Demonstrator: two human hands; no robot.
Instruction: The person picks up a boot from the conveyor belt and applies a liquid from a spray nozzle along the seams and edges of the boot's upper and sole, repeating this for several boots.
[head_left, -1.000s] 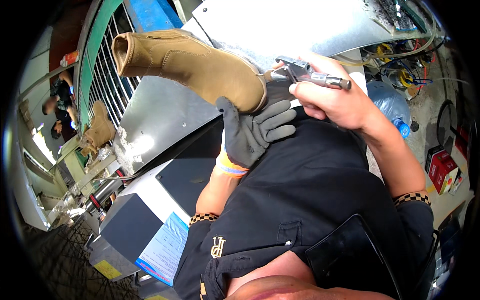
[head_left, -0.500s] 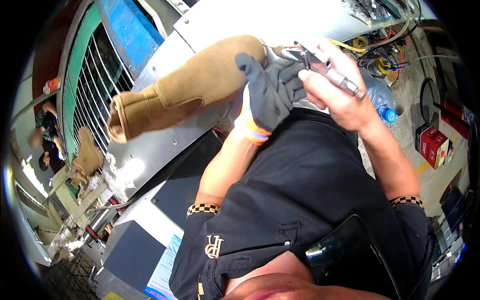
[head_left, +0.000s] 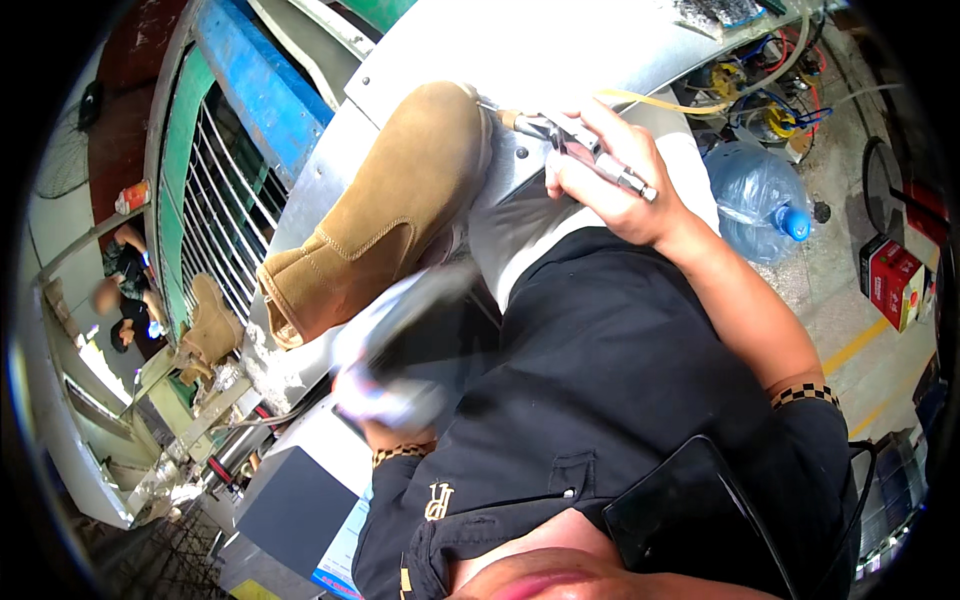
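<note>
A tan suede pull-on boot [head_left: 405, 175] lies slanted on the light metal worktop, its toe at the far end and its opening toward the near left. My bare right hand [head_left: 635, 185] is closed around a slim silver hand tool with a lever [head_left: 605, 165]. The tool's narrow brownish front end points at the boot's sole edge near the toe; I cannot tell whether they touch. Away from the boot, near its opening and close to my body, is my gloved left hand [head_left: 385, 360]. Motion smears it, so its fingers cannot be made out.
Another tan boot [head_left: 212, 320] stands at the left beside a barred green frame [head_left: 190, 195]. A yellowish hose [head_left: 660, 102] crosses the worktop's right end. A clear plastic bottle [head_left: 755, 195], tangled wires [head_left: 775, 110] and a red box [head_left: 890, 280] are on the right.
My left hand has let go of the boot and swung toward the lower left. The boot has turned a little and now rests on the worktop. My right hand has shifted left with the tool.
</note>
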